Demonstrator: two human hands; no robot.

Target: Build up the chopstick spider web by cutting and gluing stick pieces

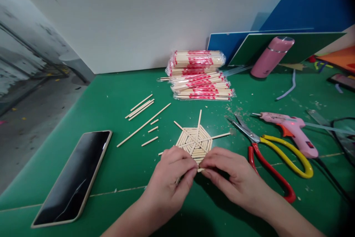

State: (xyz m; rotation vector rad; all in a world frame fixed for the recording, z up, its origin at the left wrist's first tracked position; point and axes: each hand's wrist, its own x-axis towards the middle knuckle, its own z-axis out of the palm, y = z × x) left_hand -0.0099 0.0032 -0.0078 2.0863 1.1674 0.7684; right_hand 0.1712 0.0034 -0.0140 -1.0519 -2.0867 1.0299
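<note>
A web-shaped frame of wooden sticks (206,144) lies on the green table, with rings of short pieces between crossing spokes. At its near edge a short wooden stick (200,170) shows between my fingertips. My left hand (173,172) is closed in a pinch at the stick's left end, hiding part of the frame's lower left. From the other side my right hand (233,174) pinches the same stick between thumb and forefinger. Loose cut sticks (141,109) lie to the left of the frame, along with one longer stick (143,125) and a few short bits (153,129).
Red-and-yellow-handled scissors (257,139) and a pink glue gun (295,128) with its cord lie at right. Behind are plastic-wrapped stick bundles (201,78), a leaning pink bottle (273,57) and coloured boards (241,46). A phone (73,178) rests at left.
</note>
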